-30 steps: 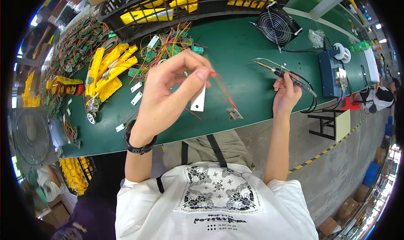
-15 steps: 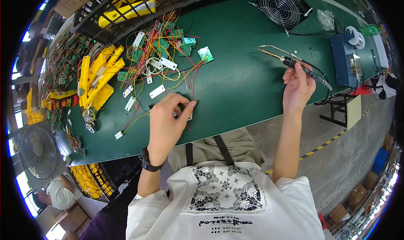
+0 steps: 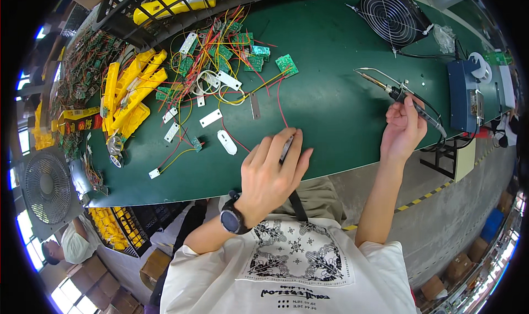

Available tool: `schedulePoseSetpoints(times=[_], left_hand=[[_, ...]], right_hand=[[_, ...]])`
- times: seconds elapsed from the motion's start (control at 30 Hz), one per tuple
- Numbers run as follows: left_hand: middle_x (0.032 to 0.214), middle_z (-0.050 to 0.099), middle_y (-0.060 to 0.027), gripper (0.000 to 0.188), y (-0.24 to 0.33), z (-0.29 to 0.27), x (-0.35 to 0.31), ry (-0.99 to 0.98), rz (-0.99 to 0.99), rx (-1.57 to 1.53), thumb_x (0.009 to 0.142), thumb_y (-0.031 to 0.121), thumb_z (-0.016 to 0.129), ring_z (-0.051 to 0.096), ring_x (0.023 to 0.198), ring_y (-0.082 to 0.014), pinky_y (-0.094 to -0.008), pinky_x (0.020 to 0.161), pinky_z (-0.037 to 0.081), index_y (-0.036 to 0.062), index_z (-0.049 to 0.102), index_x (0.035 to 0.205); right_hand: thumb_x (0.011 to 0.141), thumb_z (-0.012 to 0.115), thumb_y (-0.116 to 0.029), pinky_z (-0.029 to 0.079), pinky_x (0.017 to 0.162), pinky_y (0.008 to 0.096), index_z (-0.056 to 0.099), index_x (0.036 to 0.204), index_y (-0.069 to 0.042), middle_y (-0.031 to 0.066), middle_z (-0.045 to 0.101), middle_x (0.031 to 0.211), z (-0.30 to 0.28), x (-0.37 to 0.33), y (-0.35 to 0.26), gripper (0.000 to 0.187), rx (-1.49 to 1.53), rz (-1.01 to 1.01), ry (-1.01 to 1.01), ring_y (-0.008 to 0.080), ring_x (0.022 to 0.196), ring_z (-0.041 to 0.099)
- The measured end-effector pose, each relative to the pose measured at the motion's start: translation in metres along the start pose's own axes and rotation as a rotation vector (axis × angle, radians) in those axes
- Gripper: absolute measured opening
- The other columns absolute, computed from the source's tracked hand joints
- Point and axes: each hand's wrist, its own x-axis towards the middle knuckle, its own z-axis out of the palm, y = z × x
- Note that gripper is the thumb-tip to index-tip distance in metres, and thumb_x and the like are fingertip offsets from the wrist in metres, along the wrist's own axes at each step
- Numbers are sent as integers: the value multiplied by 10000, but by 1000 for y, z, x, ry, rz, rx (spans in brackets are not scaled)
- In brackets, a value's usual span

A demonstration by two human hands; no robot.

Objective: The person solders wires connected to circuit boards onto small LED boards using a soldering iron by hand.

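My left hand [image 3: 271,168] is low over the table's front edge, fingers closed around a small pale plate [image 3: 287,147] that they mostly cover. A red wire [image 3: 281,106] runs from beside those fingertips toward a green circuit board [image 3: 286,65]. My right hand [image 3: 405,126] grips a soldering iron [image 3: 398,93] by its handle, raised at the right, tip pointing up and left. A thin bent metal tube is fixed along the iron. Left of my left hand lie a white rounded plate [image 3: 226,142] and a bare metal strip [image 3: 254,106].
Wired circuit boards and white plates [image 3: 211,118] are heaped at the left, beside yellow plastic housings [image 3: 132,93]. A black crate [image 3: 165,19] stands behind them. At the far right are a square fan [image 3: 391,16] and a blue soldering station [image 3: 460,93] with a cable to the iron.
My left hand has moved right along the table edge, its fingers now over the small plate. The white rounded plate has come into sight. My right hand still holds the iron; the view has shifted slightly.
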Motion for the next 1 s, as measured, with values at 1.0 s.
schedulePoseSetpoints(times=[1.0], left_hand=[[949,778,-79,185,-85,-34,70,27,3,-663,844,-10,857,708,864,-189,-340,763,548,30,819,1021]], right_hand=[[1032,691,-113,449,570,297,667,1168,74,123,696,796,-1,-1,-1,232,-47,-18,-19,178,622,624]])
